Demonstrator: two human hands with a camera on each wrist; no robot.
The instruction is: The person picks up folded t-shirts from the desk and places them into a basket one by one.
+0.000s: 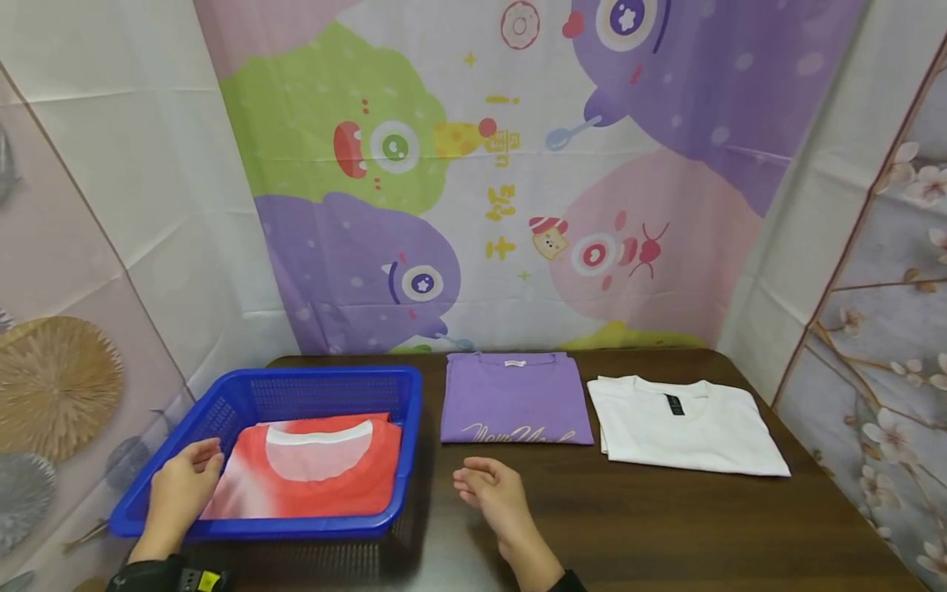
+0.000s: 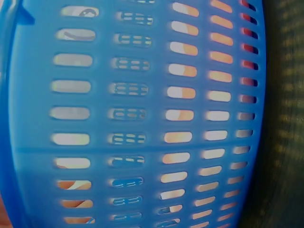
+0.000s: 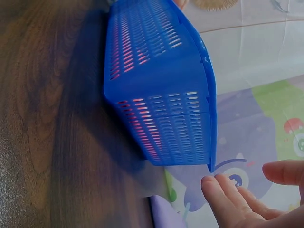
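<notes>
A blue plastic basket (image 1: 336, 526) stands at the left of the table, and a folded red and white T-shirt (image 1: 333, 477) lies inside it. My left hand (image 1: 181, 485) is at the basket's left side, fingers loosely bent and holding nothing; whether it touches the rim I cannot tell. The slotted basket wall (image 2: 102, 99) fills most of the left wrist view. To the right of the basket, my right hand (image 1: 499, 506) hovers above the table with relaxed fingers and nothing in them. In the right wrist view its fingers (image 3: 228, 199) are apart from the basket.
A folded purple T-shirt (image 1: 518, 399) with script lettering lies behind my right hand. Farther right is a folded white T-shirt (image 1: 688, 427) with a black neck label. Both lie on the dark wooden table (image 1: 651, 526). A cartoon-printed cloth (image 1: 488, 181) hangs behind.
</notes>
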